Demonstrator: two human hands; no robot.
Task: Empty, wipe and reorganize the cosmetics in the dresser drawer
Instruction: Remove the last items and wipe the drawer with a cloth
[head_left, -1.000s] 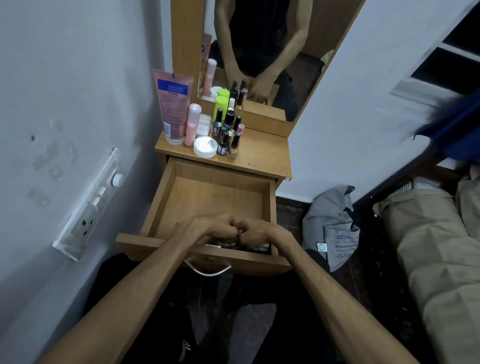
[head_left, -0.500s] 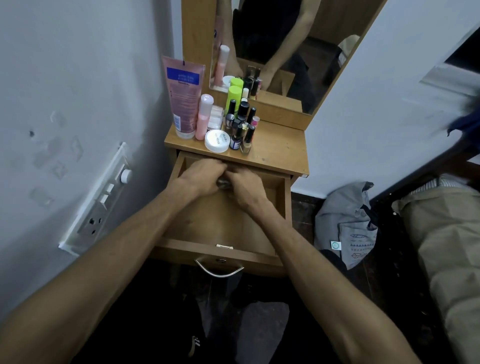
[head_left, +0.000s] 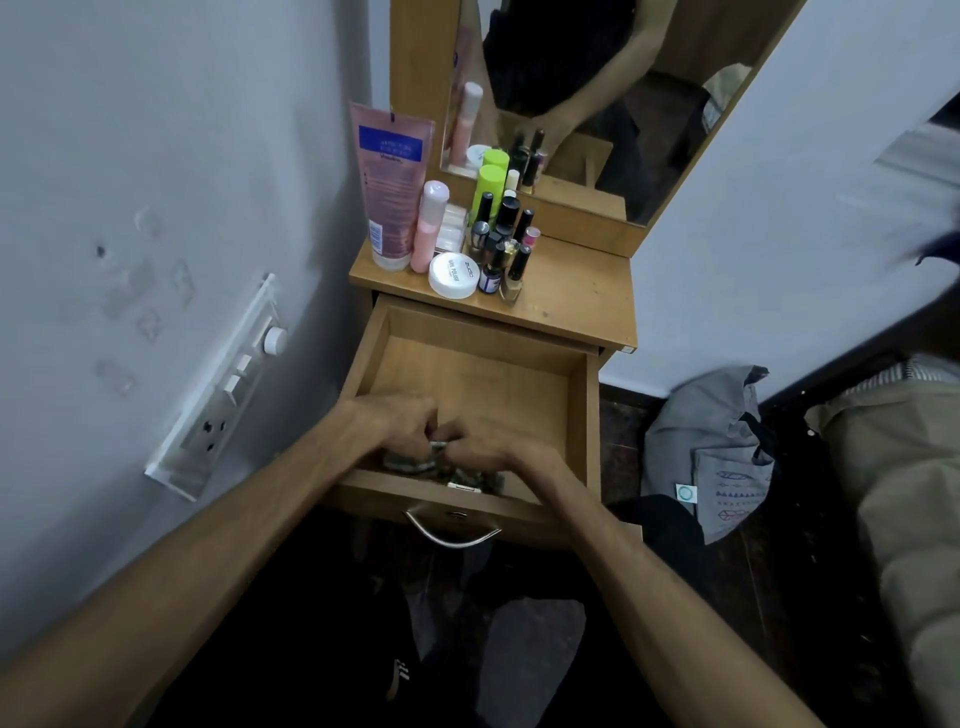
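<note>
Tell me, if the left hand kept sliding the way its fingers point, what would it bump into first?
The left hand points right, toward the right hand, so it would probably meet that hand or the cloth bunched between them first, in the drawer.

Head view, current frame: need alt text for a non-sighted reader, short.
Both hands, left hand and right hand, curl round a crumpled cloth at the near edge of an open wooden drawer, otherwise bare inside. On the dresser top stand a pink tube, a white jar and small bottles, below a mirror.
</note>
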